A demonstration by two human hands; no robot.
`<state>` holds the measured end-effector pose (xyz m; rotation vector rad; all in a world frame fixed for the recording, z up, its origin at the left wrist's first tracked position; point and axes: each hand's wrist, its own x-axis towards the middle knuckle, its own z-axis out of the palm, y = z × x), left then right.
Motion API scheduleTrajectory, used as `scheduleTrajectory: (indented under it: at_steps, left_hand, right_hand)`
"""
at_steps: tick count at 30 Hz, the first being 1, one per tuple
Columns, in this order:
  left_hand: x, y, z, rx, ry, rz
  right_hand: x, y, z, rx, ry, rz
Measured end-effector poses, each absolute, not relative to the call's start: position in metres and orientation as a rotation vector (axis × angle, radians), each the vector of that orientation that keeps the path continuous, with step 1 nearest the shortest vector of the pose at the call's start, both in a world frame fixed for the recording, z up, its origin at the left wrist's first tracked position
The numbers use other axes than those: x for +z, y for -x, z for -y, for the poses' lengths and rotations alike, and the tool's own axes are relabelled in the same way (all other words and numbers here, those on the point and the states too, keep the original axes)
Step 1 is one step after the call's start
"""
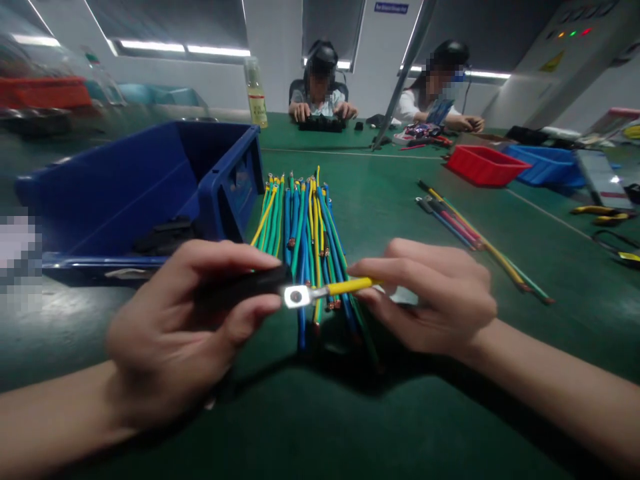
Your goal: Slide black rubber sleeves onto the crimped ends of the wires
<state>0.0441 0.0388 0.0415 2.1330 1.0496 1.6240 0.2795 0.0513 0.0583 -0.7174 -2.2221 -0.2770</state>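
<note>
At frame centre, the left hand (170,333) grips a black block (240,288); the right hand (430,300) pinches a yellow wire (350,287), its lug (296,296) meeting the block.

We're holding both forearms in low, left hand (170,333) curled shut with thumb over fingers, right hand (430,300) pinching with thumb and forefinger, fingertips nearly meeting.
</note>
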Motion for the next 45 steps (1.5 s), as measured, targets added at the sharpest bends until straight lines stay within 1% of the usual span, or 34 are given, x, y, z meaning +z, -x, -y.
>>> scheduleTrajectory:
  at_steps: [3,9,12,16,22,25,29,34,37,40,45]
  left_hand:
    - [0.043,-0.045,-0.039,1.633,-2.141,-1.017]
    - [0.037,-0.036,-0.039,1.629,-2.206,-0.995]
    - [0.038,-0.035,-0.039,1.622,-2.25,-1.052]
    - [0.043,-0.039,-0.038,1.685,-2.254,-1.073]
    - [0.044,-0.042,-0.036,1.472,-2.285,-1.093]
    - [0.044,-0.042,-0.035,1.466,-2.274,-1.083]
    - [0.046,-0.042,-0.035,1.474,-2.279,-1.101]
    - [0.047,-0.043,-0.031,1.263,-2.45,-1.071]
    - [0.045,-0.043,-0.03,1.203,-2.415,-1.098]
    - [0.045,-0.042,-0.032,1.1,-2.404,-1.021]
    - [0.047,-0.041,-0.035,0.91,-2.414,-0.972]
  right_hand:
    - [0.061,-0.282,-0.051,-0.318,0.681,2.213]
    - [0.068,-0.296,-0.061,-0.629,0.595,2.198]
    - [0.068,-0.297,-0.064,-0.697,0.557,2.214]
    - [0.069,-0.296,-0.062,-0.706,0.547,2.183]
    - [0.069,-0.293,-0.058,-0.64,0.609,2.221]
    - [0.069,-0.293,-0.059,-0.609,0.604,2.203]
    - [0.067,-0.293,-0.059,-0.65,0.595,2.197]
    - [0.062,-0.292,-0.057,-0.68,0.51,2.293]
    - [0.061,-0.29,-0.053,-0.659,0.521,2.298]
    - [0.06,-0.288,-0.052,-0.641,0.53,2.318]
    - [0.057,-0.287,-0.056,-0.526,0.582,2.274]
